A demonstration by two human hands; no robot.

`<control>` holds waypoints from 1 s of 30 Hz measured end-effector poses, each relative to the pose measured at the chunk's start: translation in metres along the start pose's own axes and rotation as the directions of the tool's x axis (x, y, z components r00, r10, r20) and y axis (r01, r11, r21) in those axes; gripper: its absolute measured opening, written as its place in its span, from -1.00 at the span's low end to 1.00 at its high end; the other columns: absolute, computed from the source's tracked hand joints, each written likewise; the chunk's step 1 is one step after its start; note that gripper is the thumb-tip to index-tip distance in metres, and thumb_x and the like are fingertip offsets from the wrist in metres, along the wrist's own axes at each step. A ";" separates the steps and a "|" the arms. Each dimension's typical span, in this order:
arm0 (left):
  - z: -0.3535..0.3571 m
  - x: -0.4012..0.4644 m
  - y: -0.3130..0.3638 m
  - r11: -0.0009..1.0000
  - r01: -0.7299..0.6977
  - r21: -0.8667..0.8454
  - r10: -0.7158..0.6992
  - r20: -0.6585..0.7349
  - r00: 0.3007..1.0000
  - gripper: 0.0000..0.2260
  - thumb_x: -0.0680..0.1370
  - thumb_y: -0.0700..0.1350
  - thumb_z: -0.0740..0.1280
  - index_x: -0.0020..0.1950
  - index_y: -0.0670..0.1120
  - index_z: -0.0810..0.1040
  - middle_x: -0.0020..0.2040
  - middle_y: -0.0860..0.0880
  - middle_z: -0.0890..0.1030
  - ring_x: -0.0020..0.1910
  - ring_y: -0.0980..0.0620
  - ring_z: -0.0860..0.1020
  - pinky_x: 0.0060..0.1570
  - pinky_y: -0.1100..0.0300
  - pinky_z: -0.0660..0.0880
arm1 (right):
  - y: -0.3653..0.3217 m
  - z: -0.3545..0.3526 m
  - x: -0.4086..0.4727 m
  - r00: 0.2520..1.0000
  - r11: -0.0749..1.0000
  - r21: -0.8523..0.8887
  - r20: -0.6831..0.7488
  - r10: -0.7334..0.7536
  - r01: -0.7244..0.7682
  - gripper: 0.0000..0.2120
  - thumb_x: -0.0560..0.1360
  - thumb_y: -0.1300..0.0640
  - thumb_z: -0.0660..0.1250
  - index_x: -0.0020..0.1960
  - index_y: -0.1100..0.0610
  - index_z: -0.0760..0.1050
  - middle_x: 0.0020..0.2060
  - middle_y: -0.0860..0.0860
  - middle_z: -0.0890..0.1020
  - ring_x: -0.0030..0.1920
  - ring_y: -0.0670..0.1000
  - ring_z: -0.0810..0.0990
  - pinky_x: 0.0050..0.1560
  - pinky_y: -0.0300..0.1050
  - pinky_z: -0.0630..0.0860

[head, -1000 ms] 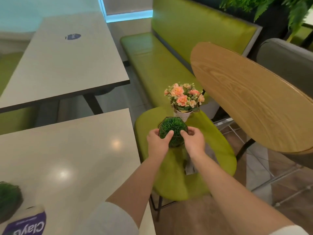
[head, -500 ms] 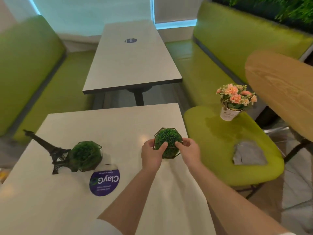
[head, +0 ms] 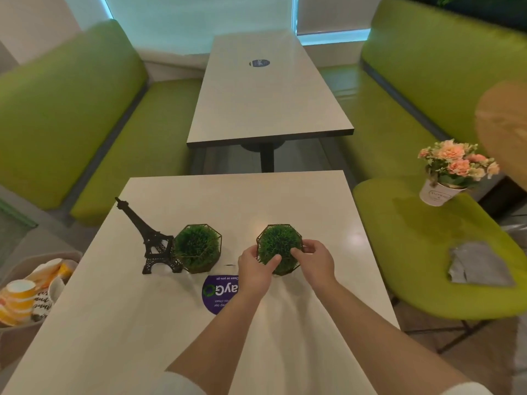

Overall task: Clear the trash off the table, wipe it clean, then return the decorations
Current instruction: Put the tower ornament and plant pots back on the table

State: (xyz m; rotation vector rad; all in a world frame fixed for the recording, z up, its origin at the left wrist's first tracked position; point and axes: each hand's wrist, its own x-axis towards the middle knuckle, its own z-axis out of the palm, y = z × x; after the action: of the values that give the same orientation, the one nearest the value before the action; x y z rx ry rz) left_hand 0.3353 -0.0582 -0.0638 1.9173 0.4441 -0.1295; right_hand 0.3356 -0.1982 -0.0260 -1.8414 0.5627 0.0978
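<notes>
We see both forearms reaching in from the bottom edge over the near table (head: 119,323). Left hand (head: 254,266) and right hand (head: 313,260) both grip one moss ball (head: 278,245) in a wire cage, left thumb across its front, right fingers curled round its right side; can't tell if the ball touches the tabletop or sits just above it. Purple sticker (head: 218,295) lies on the table just left of the left wrist, partly covered by it. Left of the hands, a second moss ball (head: 197,248) stands on the table, touching or just beside the Eiffel tower model (head: 148,240), which stands upright at its left. Off the table's left edge we see a bin (head: 34,292) with cups and paper trash inside. On the right, a green chair (head: 422,252) carries a grey cloth (head: 479,265) on its seat and a flower pot (head: 453,172) at the seat's far end. Beyond the near table stands a second table (head: 268,104) with a dark sticker, green benches (head: 85,109) on either side.
</notes>
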 end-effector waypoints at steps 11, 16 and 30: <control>0.004 0.019 -0.003 1.000 -0.010 0.009 0.010 0.033 0.999 -0.57 0.26 0.21 0.47 0.06 0.08 0.61 0.00 0.01 0.64 -0.02 0.04 0.63 -0.01 -0.02 0.61 | 0.001 0.006 0.014 1.000 0.998 -0.060 -0.017 -0.023 0.022 -0.63 0.51 0.11 0.40 0.29 0.17 0.48 0.14 0.04 0.58 0.03 -0.06 0.49 -0.01 -0.23 0.34; 0.003 0.023 0.001 0.999 -0.023 0.048 0.022 0.039 0.999 -0.60 0.33 0.13 0.47 0.11 0.04 0.59 0.04 -0.02 0.62 0.00 0.02 0.62 0.02 -0.02 0.60 | 0.003 0.007 0.014 0.999 0.996 -0.081 -0.033 -0.035 0.032 -0.61 0.50 0.07 0.41 0.28 0.16 0.48 0.13 0.04 0.58 0.02 -0.05 0.50 -0.06 -0.25 0.33; -0.001 0.008 0.023 0.989 0.024 0.148 -0.031 0.042 0.999 -0.44 0.47 0.07 0.45 0.41 -0.07 0.41 0.32 -0.04 0.48 0.27 -0.07 0.50 0.24 0.02 0.47 | 0.008 -0.003 0.011 0.999 0.995 -0.090 -0.007 -0.040 0.039 -0.62 0.55 0.02 0.35 0.31 0.14 0.46 0.16 0.05 0.58 0.11 0.01 0.54 -0.01 -0.22 0.34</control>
State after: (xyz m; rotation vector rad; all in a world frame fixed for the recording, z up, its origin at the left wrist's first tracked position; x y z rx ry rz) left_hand 0.3512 -0.0631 -0.0455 2.0498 0.4418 -0.2276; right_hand 0.3412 -0.2058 -0.0354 -1.9404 0.5351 0.0900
